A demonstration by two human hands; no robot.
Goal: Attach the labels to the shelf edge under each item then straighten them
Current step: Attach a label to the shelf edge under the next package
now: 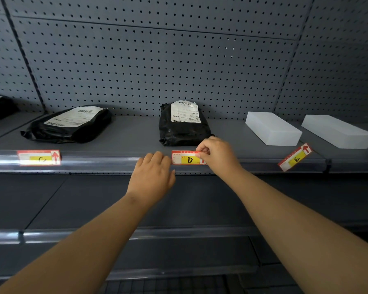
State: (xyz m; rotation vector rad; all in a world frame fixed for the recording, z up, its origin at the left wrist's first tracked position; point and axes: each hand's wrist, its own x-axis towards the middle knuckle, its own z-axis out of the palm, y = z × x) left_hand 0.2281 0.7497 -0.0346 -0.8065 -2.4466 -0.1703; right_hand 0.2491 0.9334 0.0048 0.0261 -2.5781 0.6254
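Red labels (187,158) three, parcels (182,124) two, hands (216,153) two

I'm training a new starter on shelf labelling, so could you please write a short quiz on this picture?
1. True or false: the E label sits level on the shelf edge.
2. Which label does the right hand pinch? A) C B) D C) E
3. What lies on the shelf right behind the D label?

Key:
1. False; it is tilted.
2. B, at its upper right corner; the left hand rests at the shelf edge just left of it.
3. A black parcel with a white shipping slip.
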